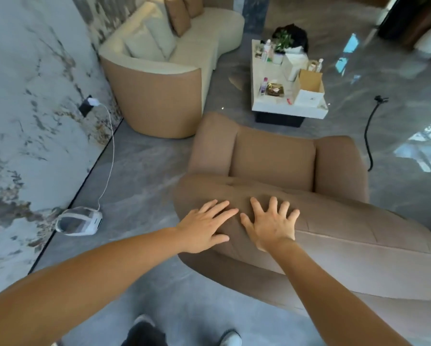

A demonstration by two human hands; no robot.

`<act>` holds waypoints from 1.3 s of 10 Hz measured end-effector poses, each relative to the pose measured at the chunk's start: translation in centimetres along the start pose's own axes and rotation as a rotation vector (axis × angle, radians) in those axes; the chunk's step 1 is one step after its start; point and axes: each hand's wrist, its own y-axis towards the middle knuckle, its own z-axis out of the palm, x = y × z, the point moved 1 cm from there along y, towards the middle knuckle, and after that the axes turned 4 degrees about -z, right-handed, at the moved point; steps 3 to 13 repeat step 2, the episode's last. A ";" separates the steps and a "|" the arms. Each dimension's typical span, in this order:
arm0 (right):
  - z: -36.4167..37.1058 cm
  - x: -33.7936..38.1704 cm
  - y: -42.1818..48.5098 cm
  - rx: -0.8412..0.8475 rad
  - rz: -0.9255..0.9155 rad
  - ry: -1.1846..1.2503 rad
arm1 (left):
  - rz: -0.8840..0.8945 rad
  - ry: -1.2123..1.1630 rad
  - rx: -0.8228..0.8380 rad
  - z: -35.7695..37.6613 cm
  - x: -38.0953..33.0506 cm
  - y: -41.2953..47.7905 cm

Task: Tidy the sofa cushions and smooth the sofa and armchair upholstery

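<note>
A tan armchair [274,158] stands right in front of me, seen from behind its padded backrest [346,236]. My left hand [204,227] and my right hand [271,224] both lie flat on the top of the backrest, side by side, fingers spread, holding nothing. Beyond it, a cream sofa [197,48] with a tan outer shell runs along the marble wall. Cream cushions [152,36] and tan cushions [178,13] lean upright against its back.
A white coffee table [289,108] with bottles, a plant, a cardboard box and a tissue box stands right of the sofa. A white device [81,221] on a cable lies on the floor by the wall. A black cord [369,136] trails across the glossy floor at right.
</note>
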 end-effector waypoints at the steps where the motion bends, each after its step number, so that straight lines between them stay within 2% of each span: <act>1: -2.5 1.9 1.3 0.045 -0.010 0.019 | 0.049 -0.007 0.135 -3.0 2.4 0.4; 2: -5.7 3.5 3.7 0.243 -0.026 0.125 | -0.047 0.039 0.194 -8.0 6.2 1.3; 13: -5.7 3.5 3.7 0.243 -0.026 0.125 | -0.047 0.039 0.194 -8.0 6.2 1.3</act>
